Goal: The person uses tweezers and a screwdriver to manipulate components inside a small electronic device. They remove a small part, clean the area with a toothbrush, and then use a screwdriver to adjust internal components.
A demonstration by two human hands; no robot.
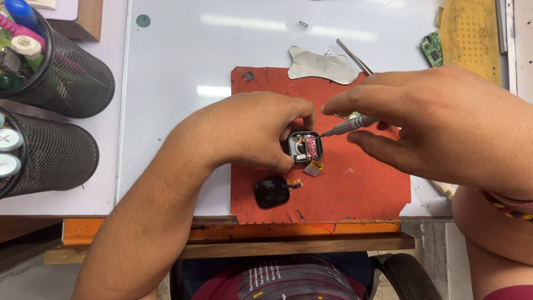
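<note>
Fingers of left hand (252, 130) curl around opened watch case (305, 146); right hand (438, 119) pinches screwdriver (348, 126).

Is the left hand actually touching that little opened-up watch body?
Touching. The head view shows the left hand gripping the watch body, fingers wrapped against its top and left edges.

A detached square black glass screen (272, 192) with rounded corners lies on the near part of the torn red rubber mat (366, 189) — a short orange ribbon tail juts from its right side. At the far edge of the table (166, 83), a small clear plastic bag (302, 21) lies flat — a tiny dark part inside.
</note>
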